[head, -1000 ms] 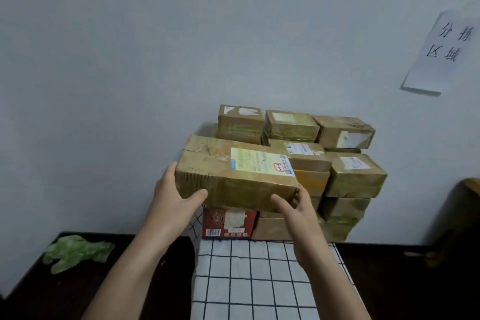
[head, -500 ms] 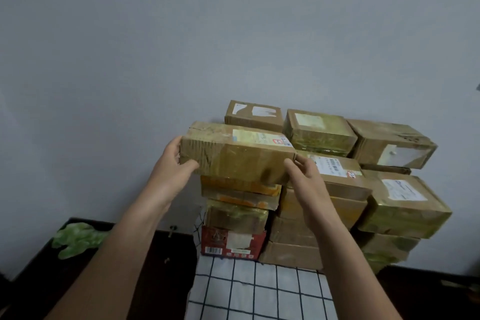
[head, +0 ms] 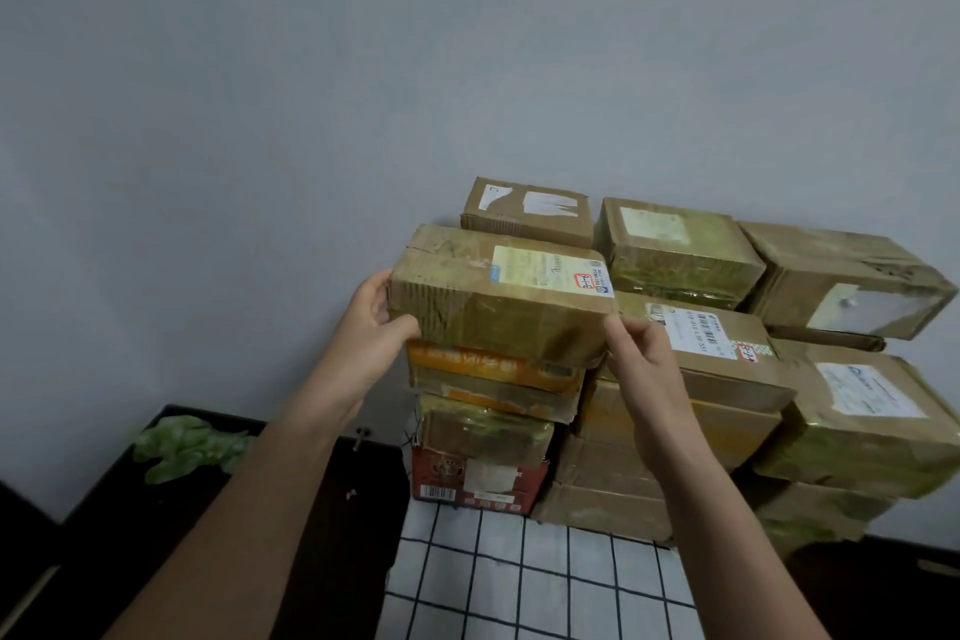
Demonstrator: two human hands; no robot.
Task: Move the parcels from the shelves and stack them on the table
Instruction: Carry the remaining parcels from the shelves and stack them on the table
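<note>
A long brown taped parcel (head: 498, 296) with a white label lies on top of the left column of the parcel stack (head: 675, 379), which stands against the wall. My left hand (head: 374, 322) grips its left end, thumb on the front face. At its right front corner, my right hand (head: 644, 359) touches it with the fingertips. Under it sit an orange-printed parcel (head: 493, 372), a taped brown one and a red box (head: 478, 476). The stack stands on the table's white checked cloth (head: 519, 582).
More brown parcels (head: 862, 431) fill the stack to the right, up to three layers high. A green crumpled glove (head: 182, 447) lies on the dark table top (head: 156, 535) at the left. The grey wall rises right behind the stack.
The long parcel has gone from held in front of the stack to resting on top of the left column. My view has moved closer and shifted left.
</note>
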